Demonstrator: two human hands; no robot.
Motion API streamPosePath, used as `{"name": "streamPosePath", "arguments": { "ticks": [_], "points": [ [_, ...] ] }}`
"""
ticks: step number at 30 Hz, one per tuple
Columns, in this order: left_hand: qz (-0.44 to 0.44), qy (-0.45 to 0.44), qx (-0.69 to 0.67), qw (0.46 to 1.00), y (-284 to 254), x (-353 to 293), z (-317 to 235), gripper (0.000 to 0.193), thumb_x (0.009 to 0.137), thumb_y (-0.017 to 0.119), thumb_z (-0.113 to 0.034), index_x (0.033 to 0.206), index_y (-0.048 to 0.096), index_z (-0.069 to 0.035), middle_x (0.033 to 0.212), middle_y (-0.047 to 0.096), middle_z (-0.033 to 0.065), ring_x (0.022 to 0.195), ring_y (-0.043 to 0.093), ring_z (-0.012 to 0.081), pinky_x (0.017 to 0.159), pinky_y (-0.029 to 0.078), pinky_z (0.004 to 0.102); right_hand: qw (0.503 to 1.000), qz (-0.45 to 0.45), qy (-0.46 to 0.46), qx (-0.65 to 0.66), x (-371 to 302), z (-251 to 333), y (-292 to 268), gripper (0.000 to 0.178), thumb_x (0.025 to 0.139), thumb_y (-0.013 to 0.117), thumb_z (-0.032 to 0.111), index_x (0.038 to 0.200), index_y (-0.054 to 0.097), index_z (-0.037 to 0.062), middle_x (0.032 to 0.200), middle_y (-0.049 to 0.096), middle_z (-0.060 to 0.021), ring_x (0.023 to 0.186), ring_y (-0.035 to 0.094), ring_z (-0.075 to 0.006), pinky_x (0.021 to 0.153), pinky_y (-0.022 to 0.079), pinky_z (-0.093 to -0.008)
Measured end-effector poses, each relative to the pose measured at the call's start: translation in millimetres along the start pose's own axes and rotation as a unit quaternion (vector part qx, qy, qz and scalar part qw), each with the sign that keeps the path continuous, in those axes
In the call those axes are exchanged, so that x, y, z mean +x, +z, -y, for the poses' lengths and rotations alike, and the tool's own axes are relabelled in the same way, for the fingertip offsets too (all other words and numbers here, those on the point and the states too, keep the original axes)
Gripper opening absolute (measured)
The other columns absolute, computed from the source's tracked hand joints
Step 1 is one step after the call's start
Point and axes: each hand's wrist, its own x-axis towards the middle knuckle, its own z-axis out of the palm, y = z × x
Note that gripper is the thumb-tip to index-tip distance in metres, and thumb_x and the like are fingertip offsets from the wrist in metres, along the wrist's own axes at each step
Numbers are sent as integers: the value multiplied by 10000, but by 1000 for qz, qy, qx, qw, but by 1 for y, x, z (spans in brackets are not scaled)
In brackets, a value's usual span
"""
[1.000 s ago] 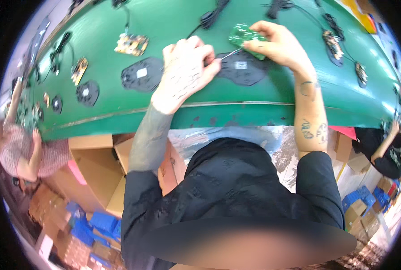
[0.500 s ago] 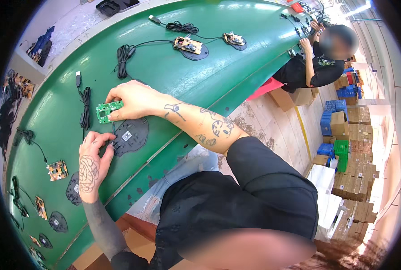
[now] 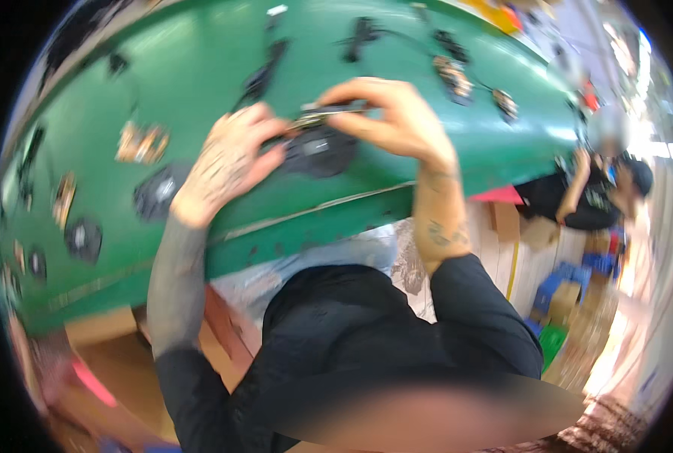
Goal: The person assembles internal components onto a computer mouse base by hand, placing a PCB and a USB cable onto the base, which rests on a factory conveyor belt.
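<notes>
While the table's green surface (image 3: 216,68) is blurred by motion, all attention is drawn to the upper middle of the frame, where a circuit board (image 3: 312,118) is held between two hands. It is seen nearly edge-on, a thin strip whose long axis is laid roughly left to right, its right end tipped slightly higher. The right end is pinched between thumb and fingers of the right hand (image 3: 393,117), closed on it from the right. At the other end, the bent fingertips of the left hand (image 3: 231,158) are placed right beside the board; whether the board, a wire or nothing is gripped there cannot be told through the blur. So neither hand is left far off: the board is found to the left of the right hand and to the right of the left, with the firmer hold seen on the right. Just below it in the frame, a dark base plate (image 3: 321,151) is set flat on the table, its upper edge overlapped by the board; whether the two are touching cannot be made out. Above and to the left, a bundled black cable (image 3: 257,81) is stretched toward the top edge.
</notes>
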Motion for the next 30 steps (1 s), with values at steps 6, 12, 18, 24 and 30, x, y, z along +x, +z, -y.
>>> {"name": "streamPosePath", "arguments": {
  "ticks": [6, 12, 18, 24, 30],
  "points": [
    [-49, 16, -5, 999, 19, 9, 3, 244, 795, 672, -120, 1037, 693, -106, 906, 584, 71, 897, 609, 265, 769, 475, 384, 982, -77, -115, -129, -32, 5, 27, 274, 745, 797, 70, 1009, 736, 113, 972, 704, -45, 854, 667, -213, 746, 548, -327],
    [-43, 1, 17, 999, 25, 4, 1, 251, 824, 632, -125, 1073, 670, -136, 957, 580, 62, 956, 599, 257, 816, 459, 392, 960, -67, -153, -225, -39, 7, 38, 305, 706, 810, 33, 992, 750, 119, 976, 705, -42, 918, 657, -233, 777, 542, -340],
    [-68, 3, 34, 997, 32, 6, -1, 271, 823, 633, -126, 1093, 624, -123, 983, 576, 52, 974, 595, 250, 832, 450, 396, 961, -81, -148, -221, -40, -2, 40, 322, 702, 812, 28, 1000, 754, 136, 990, 694, -43, 919, 656, -226, 768, 543, -339],
    [-70, 13, 35, 997, 34, 6, -3, 260, 824, 643, -141, 1082, 614, -128, 980, 577, 50, 969, 596, 237, 830, 440, 384, 972, -65, -89, -209, -48, 1, 34, 330, 720, 795, 53, 1027, 734, 159, 1009, 670, -35, 943, 630, -256, 802, 534, -370],
    [-83, 23, 27, 996, 34, 6, -5, 252, 827, 652, -144, 1075, 612, -139, 974, 580, 36, 958, 598, 225, 826, 434, 376, 973, -48, -107, -197, -47, -6, 31, 350, 714, 793, 42, 1039, 740, 161, 1018, 664, -34, 952, 629, -252, 793, 537, -366]
  ]
}}
